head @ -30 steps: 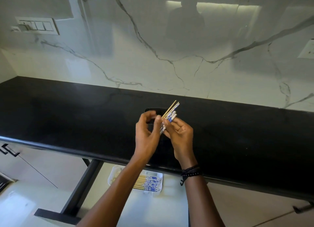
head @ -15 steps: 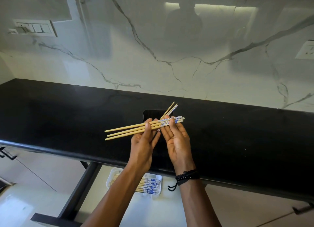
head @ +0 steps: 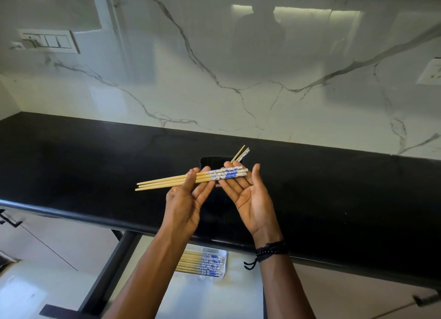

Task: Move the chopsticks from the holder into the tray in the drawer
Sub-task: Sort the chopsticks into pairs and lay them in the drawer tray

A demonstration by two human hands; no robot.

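Chopsticks [head: 167, 182] of pale wood with blue-and-white patterned tops, three of them, lie side by side across both hands above the black stone counter [head: 71, 166]. Their bare tips point left and their patterned ends right. The left hand [head: 186, 199] has them in its grip: the thumb lies over the sticks and the fingers run underneath. The right hand [head: 250, 197] is turned palm up with its fingers straight and its thumb standing apart; the patterned ends rest on its fingertips, so it has no closed grip on them. A black beaded bracelet [head: 272, 250] circles the right wrist.

Just beyond the hands a black holder [head: 212, 162] stands on the counter, and a few more sticks [head: 241, 153] lean out of it to the right. Below the near edge of the counter an open white drawer [head: 202, 299] shows between the forearms. In it sits a white plastic tray [head: 226, 259] holding a row of matching patterned chopsticks [head: 202, 264], their blue ends to the right. A white veined marble wall [head: 214, 68] rises behind the counter.
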